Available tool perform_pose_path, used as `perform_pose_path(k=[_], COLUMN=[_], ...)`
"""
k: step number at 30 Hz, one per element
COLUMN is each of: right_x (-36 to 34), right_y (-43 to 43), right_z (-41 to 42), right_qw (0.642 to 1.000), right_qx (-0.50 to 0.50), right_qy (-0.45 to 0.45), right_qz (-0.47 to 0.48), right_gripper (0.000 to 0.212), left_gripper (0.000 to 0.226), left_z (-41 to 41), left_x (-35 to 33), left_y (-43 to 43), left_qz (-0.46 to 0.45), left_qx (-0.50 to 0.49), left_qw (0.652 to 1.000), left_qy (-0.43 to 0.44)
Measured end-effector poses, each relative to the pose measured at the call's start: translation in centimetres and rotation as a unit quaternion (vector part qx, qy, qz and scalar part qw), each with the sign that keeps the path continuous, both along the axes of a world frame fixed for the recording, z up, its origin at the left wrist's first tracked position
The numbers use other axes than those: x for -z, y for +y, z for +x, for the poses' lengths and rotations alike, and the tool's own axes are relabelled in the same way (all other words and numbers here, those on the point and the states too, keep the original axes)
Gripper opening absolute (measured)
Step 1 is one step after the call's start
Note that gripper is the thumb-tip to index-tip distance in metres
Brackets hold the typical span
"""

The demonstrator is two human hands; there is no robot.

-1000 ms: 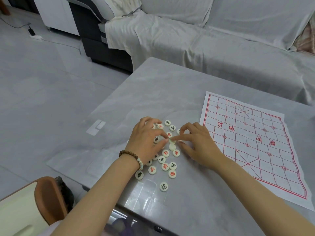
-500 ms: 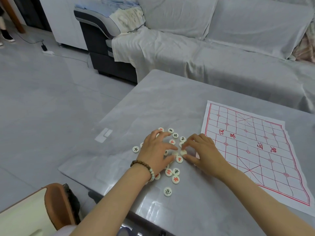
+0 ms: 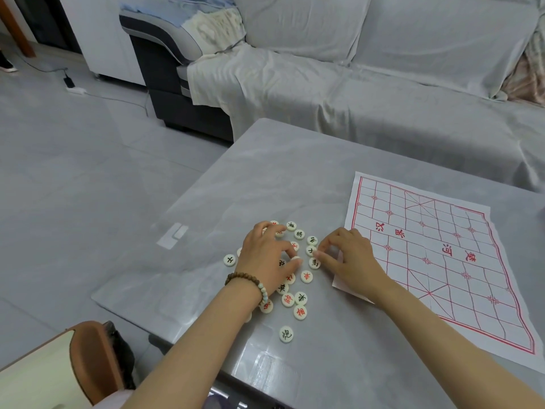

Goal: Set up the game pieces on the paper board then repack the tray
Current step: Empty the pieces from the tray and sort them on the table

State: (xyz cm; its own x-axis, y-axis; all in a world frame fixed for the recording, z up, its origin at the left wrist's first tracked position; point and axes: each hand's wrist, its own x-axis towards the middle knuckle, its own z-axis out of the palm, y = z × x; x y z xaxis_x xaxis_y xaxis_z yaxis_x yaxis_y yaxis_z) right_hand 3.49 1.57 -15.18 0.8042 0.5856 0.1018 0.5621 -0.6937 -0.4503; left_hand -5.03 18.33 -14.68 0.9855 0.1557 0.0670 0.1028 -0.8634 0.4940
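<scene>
Left fingers [image 3: 287, 250] are curling down, with thumb and index clamping on one piece [image 3: 296, 258] in the middle of the pile. Right fingers [image 3: 326, 246] are bunching together, tips touching a black-marked piece [image 3: 311, 250] just beside it. Can't tell if they're actually gripping it.

Left hand [image 3: 265, 258] is sitting palm-down over the pile and hiding part of it, with a bead bracelet [image 3: 247, 280] showing on that wrist. Right hand [image 3: 354, 261] is resting with its wrist over the near-left corner of the board [image 3: 436, 261].

Pieces [image 3: 300, 298] are cream discs with red or black characters. They're lying loose and face-up on the tabletop [image 3: 295, 178], around and under both hands. Two are sitting apart from the pile: a near stray [image 3: 286, 334] toward the table edge and a left stray [image 3: 229, 260] just beyond the left hand.

Every piece I can see is lying on the tabletop, left of the board. The board is white paper with a red grid, lying flat but a bit wrinkled, just right of the pile.

A sofa [image 3: 383, 98] under a grey cover is standing behind the table.
</scene>
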Motion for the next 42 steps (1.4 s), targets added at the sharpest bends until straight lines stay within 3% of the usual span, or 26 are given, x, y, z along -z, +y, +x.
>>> perform_pose_path(k=[7, 11, 14, 18, 21, 23, 27, 32, 35, 39, 42], right_x=[-0.2, -0.9, -1.0, -1.1, -1.2, -1.2, -1.1, -1.1, -1.0, -0.9, -0.4], right_y=[-0.7, -1.3, -1.8, -3.0, -3.2, -3.0, -2.2, -0.3, 0.8, 2.8, 4.3], right_z=[-1.0, -2.1, -2.9, -3.0, -3.3, -3.0, -1.9, -1.7, -0.7, -0.6, -0.7], right_qw=[0.999, 0.997, 0.991, 0.986, 0.972, 0.966, 0.974, 0.968, 0.970, 0.974, 0.970], right_qx=[0.009, -0.055, -0.122, -0.142, -0.174, -0.169, -0.133, -0.134, -0.120, -0.119, -0.123], right_qy=[-0.030, -0.048, -0.036, -0.022, -0.030, -0.039, -0.012, 0.048, 0.080, 0.153, 0.174], right_qz=[0.029, 0.017, -0.048, -0.087, -0.157, -0.192, -0.184, -0.206, -0.194, -0.114, -0.118], right_gripper=[0.008, 0.035, 0.059, 0.063, 0.067, 0.077, 0.102, 0.058, 0.056, 0.055, 0.056], left_gripper=[0.020, 0.026, 0.034, 0.040, 0.069, 0.082, 0.087, 0.075, 0.049, 0.049, 0.051], left_z=[0.3, 0.0, -0.4, -1.4, -2.0, -2.2, -2.5, -2.6, -2.6, -2.7, -2.8], left_x=[-0.2, -0.3, -0.4, -0.2, 0.0, 0.0, -0.2, -0.2, -0.2, 0.1, 0.3], left_y=[0.0, 0.3, 0.6, 0.7, 0.6, 0.8, 1.3, 2.0, 2.4, 3.2, 4.0], left_qz=[-0.004, 0.029, 0.065, 0.066, 0.065, 0.075, 0.097, 0.091, 0.084, 0.057, 0.039], left_qx=[-0.018, -0.020, -0.007, 0.023, 0.040, 0.040, 0.030, 0.008, -0.001, -0.017, -0.037], left_qw=[1.000, 0.999, 0.998, 0.998, 0.997, 0.996, 0.995, 0.995, 0.994, 0.996, 0.997], left_qy=[-0.015, -0.013, -0.013, -0.002, 0.001, 0.003, 0.018, 0.042, 0.070, 0.069, 0.062])
